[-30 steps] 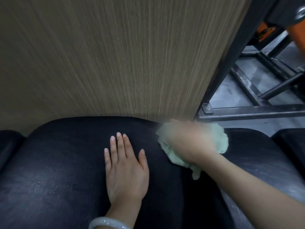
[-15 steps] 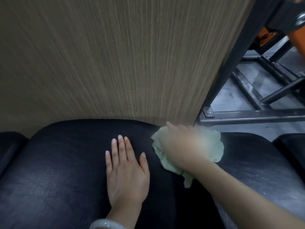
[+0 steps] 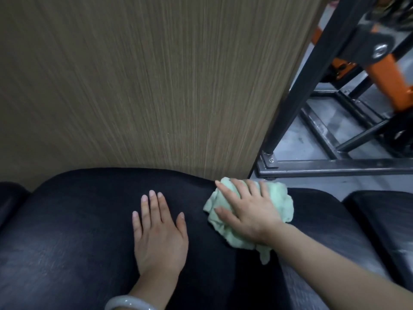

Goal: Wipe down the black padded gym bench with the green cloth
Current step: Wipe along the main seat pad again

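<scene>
The black padded gym bench fills the lower half of the view. My right hand presses flat on the crumpled pale green cloth near the bench's far edge, fingers spread over it. The cloth sticks out on both sides of the hand and trails below the wrist. My left hand lies flat and open on the padding, just left of the cloth, holding nothing. A pale bangle circles that wrist.
A wood-grain panel stands right behind the bench. To the right, a black metal frame with orange parts rests on the grey floor. Other black pads sit at far left and far right.
My right hand with the cloth has slid slightly left along the far edge of the bench and is now sharp instead of blurred. My left hand has stayed in place.
</scene>
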